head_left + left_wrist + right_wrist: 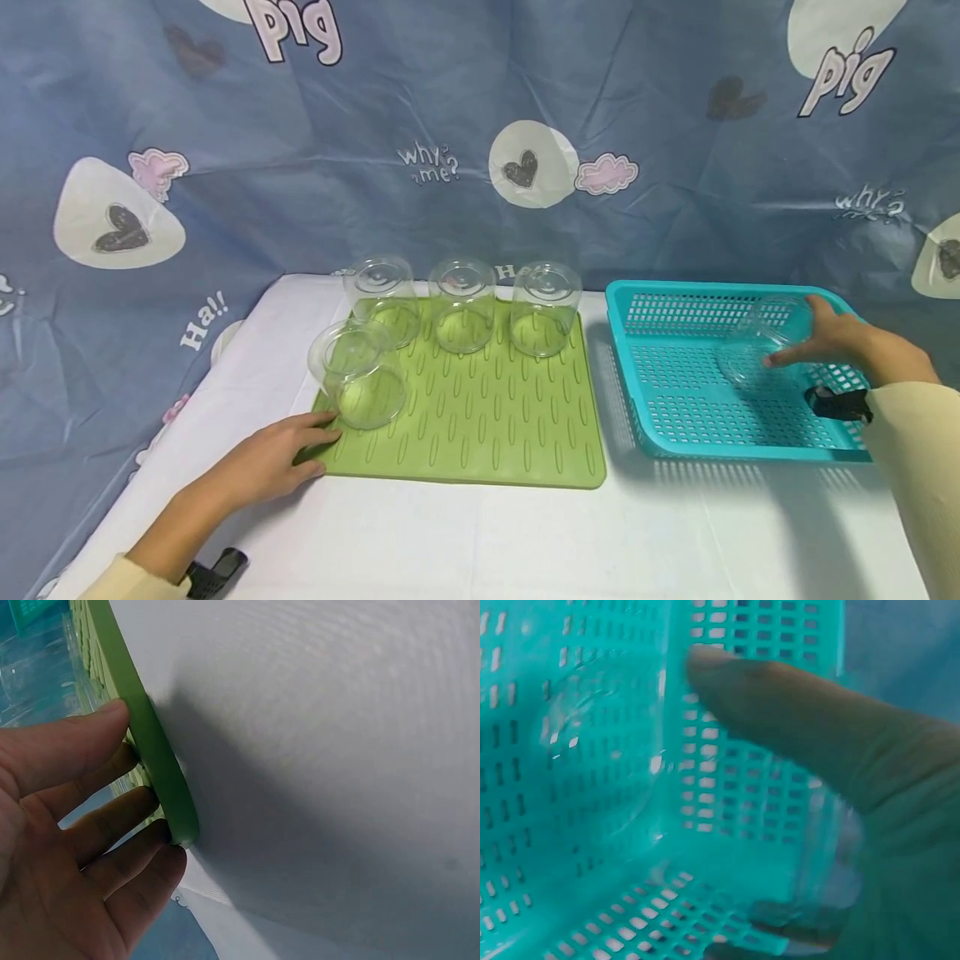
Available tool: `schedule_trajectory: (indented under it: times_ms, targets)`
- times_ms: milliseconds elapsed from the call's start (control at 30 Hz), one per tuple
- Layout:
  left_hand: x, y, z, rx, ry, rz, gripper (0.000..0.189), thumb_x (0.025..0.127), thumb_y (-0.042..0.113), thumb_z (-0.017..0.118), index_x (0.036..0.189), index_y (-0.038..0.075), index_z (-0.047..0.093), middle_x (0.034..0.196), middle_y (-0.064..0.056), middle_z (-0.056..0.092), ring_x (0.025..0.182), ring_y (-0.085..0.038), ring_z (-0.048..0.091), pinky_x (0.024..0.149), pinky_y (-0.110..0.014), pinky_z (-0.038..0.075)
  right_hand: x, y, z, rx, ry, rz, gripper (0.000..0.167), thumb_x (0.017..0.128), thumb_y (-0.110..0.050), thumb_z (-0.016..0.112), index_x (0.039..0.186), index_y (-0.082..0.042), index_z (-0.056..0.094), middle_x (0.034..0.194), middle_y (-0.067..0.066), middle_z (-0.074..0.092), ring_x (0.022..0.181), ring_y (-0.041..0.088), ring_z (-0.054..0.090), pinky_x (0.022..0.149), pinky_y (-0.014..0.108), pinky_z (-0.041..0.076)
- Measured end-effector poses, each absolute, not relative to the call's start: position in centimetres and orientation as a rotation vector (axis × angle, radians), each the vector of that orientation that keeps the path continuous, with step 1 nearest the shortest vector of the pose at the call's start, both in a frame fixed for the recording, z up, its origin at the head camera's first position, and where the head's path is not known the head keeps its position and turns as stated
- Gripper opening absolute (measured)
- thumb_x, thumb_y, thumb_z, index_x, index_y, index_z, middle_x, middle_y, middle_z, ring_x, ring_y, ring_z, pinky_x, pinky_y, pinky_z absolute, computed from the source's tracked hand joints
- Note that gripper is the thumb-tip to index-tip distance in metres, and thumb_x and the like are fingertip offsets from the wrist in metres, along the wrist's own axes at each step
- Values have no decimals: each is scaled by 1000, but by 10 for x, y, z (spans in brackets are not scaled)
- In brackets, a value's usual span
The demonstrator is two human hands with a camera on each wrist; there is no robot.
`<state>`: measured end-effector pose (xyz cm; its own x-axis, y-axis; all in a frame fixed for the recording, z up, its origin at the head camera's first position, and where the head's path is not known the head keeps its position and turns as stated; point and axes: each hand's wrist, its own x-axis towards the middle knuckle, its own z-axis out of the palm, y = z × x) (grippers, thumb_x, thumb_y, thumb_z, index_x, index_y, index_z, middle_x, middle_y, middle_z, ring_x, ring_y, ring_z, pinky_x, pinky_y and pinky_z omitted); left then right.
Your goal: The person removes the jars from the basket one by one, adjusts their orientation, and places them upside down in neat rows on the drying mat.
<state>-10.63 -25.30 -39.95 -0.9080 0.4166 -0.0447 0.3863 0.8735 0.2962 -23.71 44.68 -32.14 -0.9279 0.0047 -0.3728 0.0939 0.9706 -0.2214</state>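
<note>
My right hand (843,337) reaches into the turquoise basket (660,442) and holds a clear cup (757,342) there, thumb on the near side and fingers on the far side. In the right wrist view the thumb (780,705) lies across the cup's see-through wall, blurred by motion. My left hand (273,454) rests at the front left corner of the green mat (487,433), with fingers loosely extended. Its thumb and fingertips touch the mat's edge (154,750) in the left wrist view. Closest to this hand on the mat is a clear cup (367,383).
Along the mat's back edge stand three clear cups in a row: a left one (384,300), a middle one (462,308) and a right one (546,308). A white cloth (420,533) covers the table. Behind it hangs a blue patterned curtain (450,100).
</note>
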Motion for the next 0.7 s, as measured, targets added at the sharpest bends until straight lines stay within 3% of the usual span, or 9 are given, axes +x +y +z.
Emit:
schedule_trajectory:
  times_ms: [267,367,567,700]
  targets:
    - [-106,-256,-400,627,2949,425,41,83,15,77,122,6,70,140,-20,59,126,-46,56,101,-61,49,-237,451,-327,-1,2781,-423,127,90,-58,64,146,16,-23,142,58,1,123,73,21,96,81,34]
    - [-105,-255,-400,624,2940,439,40,83,14,77,122,6,70,140,-20,59,126,-46,56,101,-62,49,-235,451,-326,0,2783,-453,125,91,-57,62,146,16,-23,142,57,7,124,73,24,93,80,36]
    - [-103,-254,-401,623,2942,449,40,84,14,76,123,5,70,140,-20,59,127,-45,55,101,-61,49,-225,443,-317,111,2969,-478,129,86,-56,70,147,18,-16,134,52,29,111,67,44,80,71,46]
    - [-102,-254,-402,614,2941,454,40,85,14,76,123,4,69,141,-19,58,127,-45,55,101,-61,49,-213,435,-314,150,3142,-527,125,82,-53,76,152,14,-3,132,49,36,107,64,46,76,70,44]
